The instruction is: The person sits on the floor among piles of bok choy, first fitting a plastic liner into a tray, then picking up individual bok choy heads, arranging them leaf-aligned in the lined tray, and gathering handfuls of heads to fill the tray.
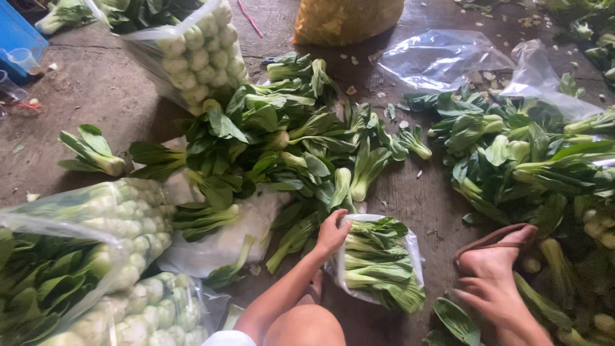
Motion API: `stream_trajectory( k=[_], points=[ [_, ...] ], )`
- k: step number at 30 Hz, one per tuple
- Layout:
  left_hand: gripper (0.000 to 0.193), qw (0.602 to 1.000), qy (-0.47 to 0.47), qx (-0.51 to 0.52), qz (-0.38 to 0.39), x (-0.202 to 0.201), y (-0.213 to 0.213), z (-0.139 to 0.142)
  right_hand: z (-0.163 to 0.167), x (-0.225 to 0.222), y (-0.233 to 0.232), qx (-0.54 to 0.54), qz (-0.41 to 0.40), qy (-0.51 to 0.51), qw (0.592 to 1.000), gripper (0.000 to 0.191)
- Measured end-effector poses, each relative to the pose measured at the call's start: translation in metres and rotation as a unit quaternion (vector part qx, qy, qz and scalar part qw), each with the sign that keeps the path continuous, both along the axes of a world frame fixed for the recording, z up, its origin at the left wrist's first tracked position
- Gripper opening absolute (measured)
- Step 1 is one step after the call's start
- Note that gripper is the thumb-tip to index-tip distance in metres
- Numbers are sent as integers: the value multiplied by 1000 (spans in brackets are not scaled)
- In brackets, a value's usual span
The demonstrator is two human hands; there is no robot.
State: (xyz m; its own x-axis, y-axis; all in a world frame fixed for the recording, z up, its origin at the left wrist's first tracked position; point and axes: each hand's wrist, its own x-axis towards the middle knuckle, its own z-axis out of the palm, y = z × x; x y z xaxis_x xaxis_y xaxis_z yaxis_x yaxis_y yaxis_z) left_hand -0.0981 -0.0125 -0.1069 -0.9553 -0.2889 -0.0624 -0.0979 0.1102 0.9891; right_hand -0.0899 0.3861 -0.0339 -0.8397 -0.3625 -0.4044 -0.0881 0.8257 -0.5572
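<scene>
My left hand [332,234] reaches forward from the bottom centre and grips the upper left rim of a small clear plastic bag [410,247]. The bag lies on the concrete floor and is packed with green bok choy [378,263], stems to the left. A loose pile of bok choy [282,144] lies just beyond the hand. My right hand is out of view. My bare knee [304,327] shows at the bottom, and a foot in a brown-strapped sandal [493,269] rests to the right of the bag.
Large clear bags filled with bok choy lie at the left [122,218] and top left [198,51]. A second loose heap [532,160] covers the right side. Empty plastic bags [442,57] and a yellow mesh sack [346,19] lie at the back.
</scene>
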Motion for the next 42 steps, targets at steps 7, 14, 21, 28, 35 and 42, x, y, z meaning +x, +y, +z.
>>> stream_trajectory(
  k=[7, 14, 21, 28, 35, 42],
  points=[
    [37, 999, 26, 18, 15, 30, -26, 32, 72, -2, 62, -112, -142, -222, 958, 64],
    [31, 977, 47, 195, -76, 49, -52, 52, 63, 40, 45, -240, -103, -186, 947, 44],
    [27, 981, -3, 183, -67, 59, -53, 38, 128, 160, 33, -218, 49, -230, 947, 34],
    [28, 981, 22, 7, -195, 0, -16, 55, 170, 214, -30, -322, 282, -303, 852, 30],
    [50, 906, -121, -134, -383, -148, 66, 106, 159, 165, -20, -429, 303, -178, 832, 27],
    [59, 784, -73, -422, -449, -266, 149, 97, 112, 106, 30, -421, 223, -235, 848, 36]
  ],
)
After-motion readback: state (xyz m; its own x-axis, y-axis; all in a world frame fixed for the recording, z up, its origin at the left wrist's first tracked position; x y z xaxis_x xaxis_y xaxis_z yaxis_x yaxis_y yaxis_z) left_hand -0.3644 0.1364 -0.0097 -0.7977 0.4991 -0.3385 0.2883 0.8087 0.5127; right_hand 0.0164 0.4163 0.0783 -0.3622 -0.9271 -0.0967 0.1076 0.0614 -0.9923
